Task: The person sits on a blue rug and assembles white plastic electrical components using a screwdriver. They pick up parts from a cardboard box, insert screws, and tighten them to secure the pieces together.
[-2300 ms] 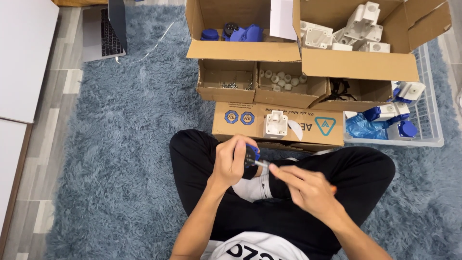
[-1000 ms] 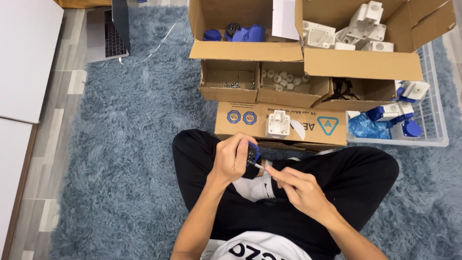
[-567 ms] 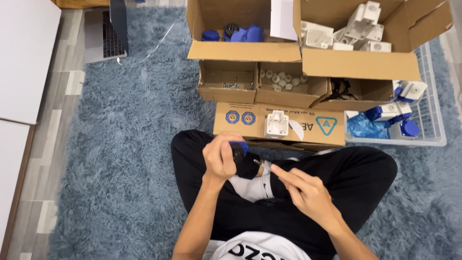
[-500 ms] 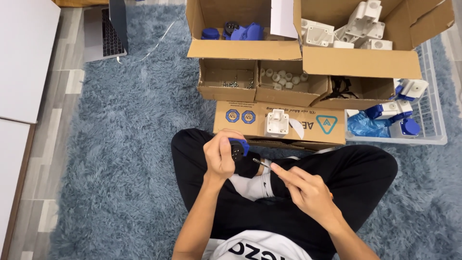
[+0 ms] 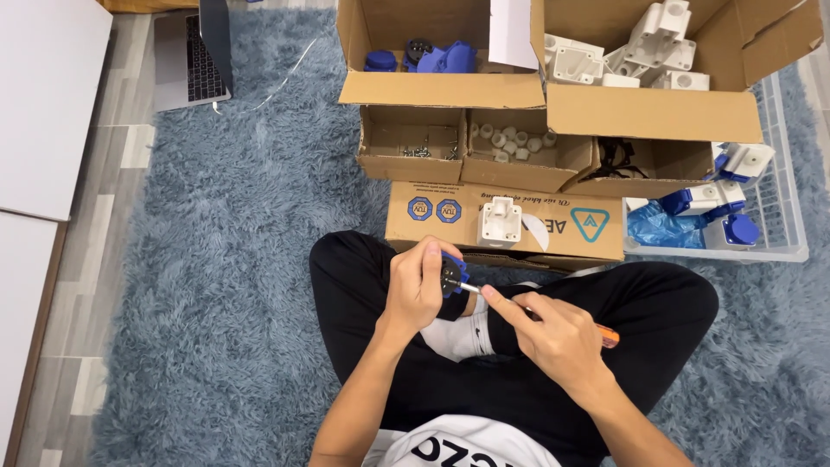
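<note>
Over crossed legs | left hand (image 5: pixel 413 290) grip: round blue plug (image 5: pixel 451 275) | right hand (image 5: pixel 553 337) grip: orange-handled screwdriver (image 5: pixel 538 313)

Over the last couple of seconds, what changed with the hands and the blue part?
The left hand kept its grip on the blue plug part but turned it, so its dark face now meets the screwdriver. The right hand brought the tip back onto the part after a short gap. The cardboard boxes and the laptop stayed put.

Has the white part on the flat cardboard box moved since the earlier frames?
No. The white part sits on the same spot of the flat cardboard box, beside its round blue stickers.
</note>
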